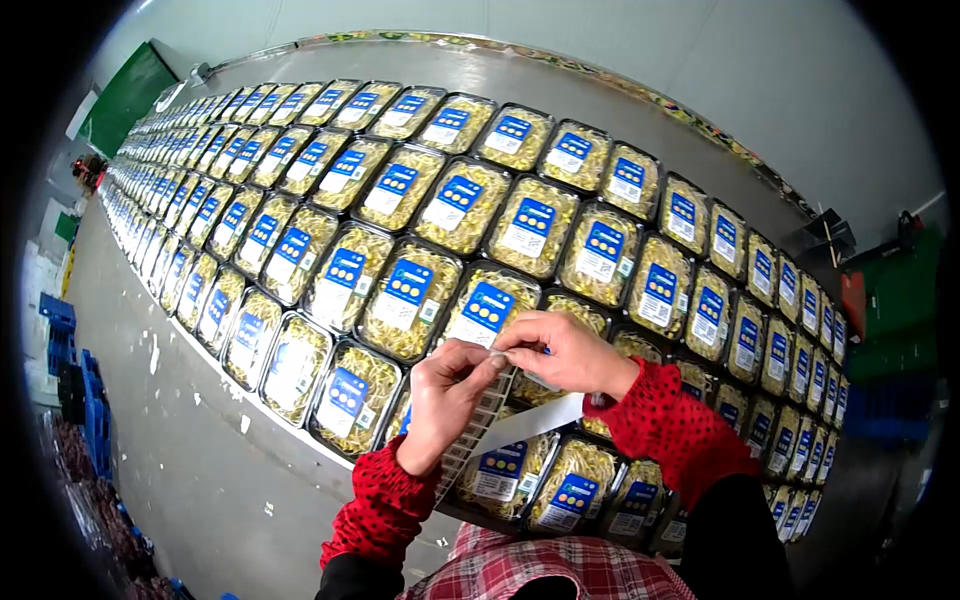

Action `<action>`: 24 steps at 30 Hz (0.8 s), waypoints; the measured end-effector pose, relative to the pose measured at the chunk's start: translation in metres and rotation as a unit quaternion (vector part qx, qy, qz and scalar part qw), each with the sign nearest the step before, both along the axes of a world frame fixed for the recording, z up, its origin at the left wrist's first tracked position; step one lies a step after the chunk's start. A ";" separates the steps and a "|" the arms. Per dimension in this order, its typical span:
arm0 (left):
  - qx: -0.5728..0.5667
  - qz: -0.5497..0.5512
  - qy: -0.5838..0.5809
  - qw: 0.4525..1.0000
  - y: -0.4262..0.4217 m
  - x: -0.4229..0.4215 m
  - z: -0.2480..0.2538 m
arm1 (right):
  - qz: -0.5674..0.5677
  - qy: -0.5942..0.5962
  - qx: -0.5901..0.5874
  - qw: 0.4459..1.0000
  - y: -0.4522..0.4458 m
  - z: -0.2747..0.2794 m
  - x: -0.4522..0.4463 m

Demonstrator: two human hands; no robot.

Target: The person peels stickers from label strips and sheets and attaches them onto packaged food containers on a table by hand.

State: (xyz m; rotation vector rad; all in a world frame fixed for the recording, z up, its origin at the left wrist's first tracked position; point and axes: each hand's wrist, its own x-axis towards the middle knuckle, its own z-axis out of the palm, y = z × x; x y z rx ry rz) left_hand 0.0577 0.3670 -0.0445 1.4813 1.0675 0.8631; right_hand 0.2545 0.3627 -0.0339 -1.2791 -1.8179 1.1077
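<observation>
My left hand is closed, its thumb and fingertips pinching the upper end of a strip of small labels. The strip hangs down past my left wrist. Right against those fingertips, my right hand is closed in a pinch at the same end; what exactly it holds there is too small to make out. A plain white paper band slants below my right wrist. Under both hands lie clear-lidded trays of bean sprouts, each bearing a blue and white label. Some trays also carry a small square code sticker.
Rows of sprout trays stretch far left and curve away to the right. Grey floor with white scraps runs along the left side. Blue crates stand at far left. A pale wall rises behind.
</observation>
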 end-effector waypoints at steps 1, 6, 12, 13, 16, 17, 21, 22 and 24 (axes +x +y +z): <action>-0.027 0.011 -0.019 0.999 0.002 -0.003 -0.004 | 0.018 -0.013 0.032 0.999 0.004 0.002 -0.005; -0.057 0.025 0.015 0.998 0.006 -0.009 -0.017 | 0.003 -0.089 0.070 0.994 0.008 -0.005 -0.011; -0.073 0.036 0.001 0.997 0.012 -0.011 -0.025 | -0.071 0.019 -0.114 0.991 0.041 -0.017 0.013; -0.079 0.042 -0.018 0.996 0.013 -0.011 -0.026 | -0.026 0.058 -0.117 0.991 0.040 -0.015 0.005; -0.072 0.035 -0.016 0.997 0.016 -0.013 -0.027 | 0.047 0.000 -0.113 0.992 0.033 -0.012 -0.013; -0.049 0.035 -0.003 0.998 0.017 -0.014 -0.026 | 0.039 0.003 -0.122 0.992 0.032 -0.010 -0.014; -0.072 0.033 0.022 0.997 0.019 -0.015 -0.024 | 0.019 -0.031 -0.107 0.994 0.031 -0.009 -0.015; -0.103 0.031 0.013 0.994 0.018 -0.014 -0.022 | 0.017 -0.038 -0.092 0.995 0.031 -0.013 -0.014; -0.134 0.026 0.005 0.991 0.018 -0.015 -0.024 | -0.056 -0.026 -0.024 0.998 0.039 -0.034 0.000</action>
